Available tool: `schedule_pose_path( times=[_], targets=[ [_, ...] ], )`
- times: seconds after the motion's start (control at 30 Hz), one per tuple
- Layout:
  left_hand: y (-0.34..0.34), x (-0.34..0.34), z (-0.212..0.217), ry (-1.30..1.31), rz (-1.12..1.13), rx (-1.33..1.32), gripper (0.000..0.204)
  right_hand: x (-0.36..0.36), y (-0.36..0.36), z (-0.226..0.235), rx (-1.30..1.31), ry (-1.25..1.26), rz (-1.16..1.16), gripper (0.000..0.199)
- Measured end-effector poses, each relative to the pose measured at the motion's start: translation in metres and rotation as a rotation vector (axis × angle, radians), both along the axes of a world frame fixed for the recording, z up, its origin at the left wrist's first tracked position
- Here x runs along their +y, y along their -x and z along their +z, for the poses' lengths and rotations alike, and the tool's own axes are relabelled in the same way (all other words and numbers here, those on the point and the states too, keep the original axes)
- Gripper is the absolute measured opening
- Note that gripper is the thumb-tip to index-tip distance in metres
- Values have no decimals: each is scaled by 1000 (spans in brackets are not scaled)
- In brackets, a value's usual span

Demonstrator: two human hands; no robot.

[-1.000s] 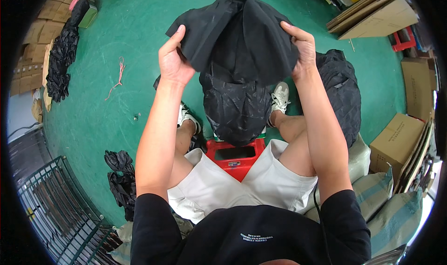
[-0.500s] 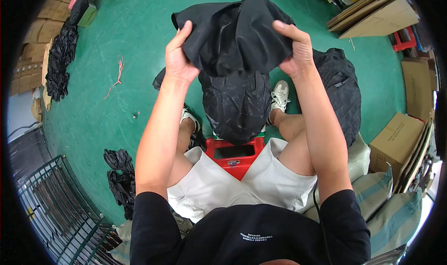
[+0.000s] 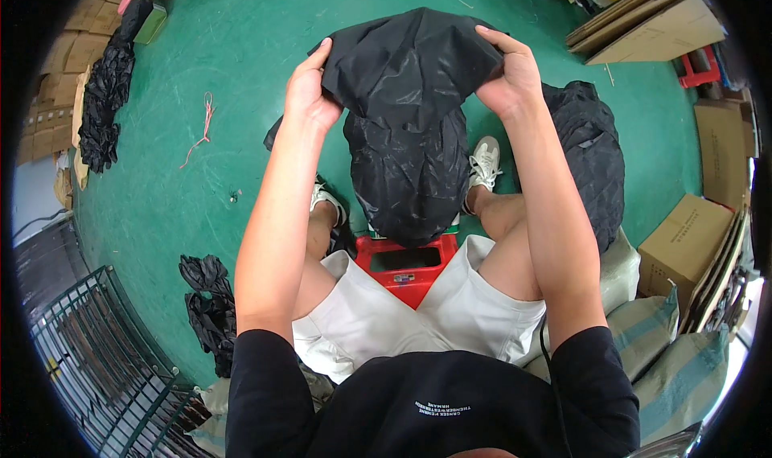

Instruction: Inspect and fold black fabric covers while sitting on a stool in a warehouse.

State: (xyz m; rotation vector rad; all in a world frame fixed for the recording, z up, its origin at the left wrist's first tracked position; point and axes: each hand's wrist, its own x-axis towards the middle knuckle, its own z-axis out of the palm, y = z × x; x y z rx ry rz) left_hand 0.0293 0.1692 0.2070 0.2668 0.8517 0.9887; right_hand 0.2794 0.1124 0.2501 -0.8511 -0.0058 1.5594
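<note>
I sit on a red plastic stool (image 3: 404, 262) and hold a black garment (image 3: 410, 64) up in front of me over the green floor. My left hand (image 3: 308, 94) grips its left edge. My right hand (image 3: 507, 73) grips its right edge, fingers curled over the folded top. The garment's lower part hangs down, shiny and crumpled, between my knees (image 3: 406, 184). My white sneakers (image 3: 484, 162) show on either side of it.
A heap of black garments (image 3: 591, 156) lies to my right beside stuffed sacks (image 3: 659, 337). More black pieces lie at my lower left (image 3: 207, 301) and far left (image 3: 104, 104). Cardboard boxes (image 3: 683, 233) stand right; a green wire rack (image 3: 96, 345) stands at lower left.
Both hands have drawn closer together and lifted slightly, bunching the top of the garment into a tighter fold. The hanging part has swung little.
</note>
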Motion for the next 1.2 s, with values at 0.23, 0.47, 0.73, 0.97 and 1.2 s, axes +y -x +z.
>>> schedule_pose_path(
  times=[0.23,0.47,0.73,0.97,1.2],
  targets=[
    [-19,8,10,39,16,16,40,29,5,-29,-188,119,-50,17],
    [-16,21,54,-353,96,-6,36,33,-3,-15,-138,-338,-87,27],
    [6,-8,-80,34,-179,685,33,3,-37,-123,-998,234,521,17],
    [33,-77,-121,150,-726,1043,38,-31,-18,-143,-1302,421,1405,19],
    [27,-104,-120,-33,-1299,1344,37,-71,5,-171,-1362,523,1972,19]
  ],
)
